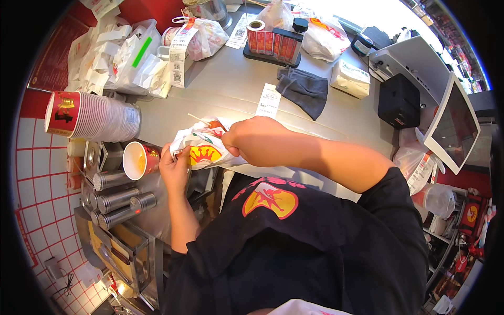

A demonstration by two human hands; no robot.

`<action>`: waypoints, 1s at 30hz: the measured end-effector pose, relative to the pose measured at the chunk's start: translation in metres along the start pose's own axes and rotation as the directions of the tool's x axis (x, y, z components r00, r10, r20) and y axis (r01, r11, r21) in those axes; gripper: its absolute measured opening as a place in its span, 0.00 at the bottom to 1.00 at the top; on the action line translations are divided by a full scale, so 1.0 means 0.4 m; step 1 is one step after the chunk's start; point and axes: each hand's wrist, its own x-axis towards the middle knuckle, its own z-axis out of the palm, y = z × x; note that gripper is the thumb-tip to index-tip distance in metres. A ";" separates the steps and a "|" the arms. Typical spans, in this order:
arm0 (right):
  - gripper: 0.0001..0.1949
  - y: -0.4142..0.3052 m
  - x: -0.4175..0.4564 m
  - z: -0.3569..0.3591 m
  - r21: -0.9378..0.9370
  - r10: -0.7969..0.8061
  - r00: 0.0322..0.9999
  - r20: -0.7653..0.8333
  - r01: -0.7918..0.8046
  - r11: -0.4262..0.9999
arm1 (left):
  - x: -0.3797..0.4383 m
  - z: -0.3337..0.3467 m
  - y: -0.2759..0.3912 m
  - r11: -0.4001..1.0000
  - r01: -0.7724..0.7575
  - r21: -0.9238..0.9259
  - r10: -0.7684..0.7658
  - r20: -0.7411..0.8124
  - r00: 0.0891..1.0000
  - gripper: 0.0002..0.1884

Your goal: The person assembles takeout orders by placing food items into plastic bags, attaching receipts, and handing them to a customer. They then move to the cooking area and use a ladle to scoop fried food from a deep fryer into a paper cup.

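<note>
My left hand (176, 163) grips the near left side of a white printed bag (204, 152), its thumb pressed on the front beside a yellow crown logo. Out of the bag's mouth pokes a thin wooden stick (198, 119), with reddish-brown food (216, 125) beside it. My right hand (256, 141) is curled at the right side of the mouth, against the bag. Its fingertips are turned away from view, so what they pinch is hidden. Left of my left hand, a red and white paper cup (146, 160) leans with yellowish contents inside.
A stack of paper cups (96, 115) lies at left above steel shakers (118, 200). Beyond the bag are a receipt (268, 100), a dark cloth (304, 91), a label roll stand (273, 43), a tissue pack (350, 78) and a tied takeaway bag (205, 38). A screen (453, 124) stands right.
</note>
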 end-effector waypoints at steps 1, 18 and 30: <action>0.08 0.007 -0.005 0.016 -0.012 0.019 1.000 -0.023 -0.020 1.000 | 0.002 -0.001 -0.003 1.000 -0.015 -0.001 0.015 0.010 1.000 0.07; 0.10 0.045 0.014 0.201 -0.239 0.004 0.895 -0.446 -0.123 0.963 | -0.016 -0.017 -0.034 0.996 -0.003 -0.086 0.004 0.007 1.000 0.07; 0.13 0.045 -0.016 0.234 0.678 0.011 0.994 -0.104 0.063 0.732 | -0.044 0.014 -0.020 0.988 0.043 -0.151 -0.056 -0.079 0.995 0.04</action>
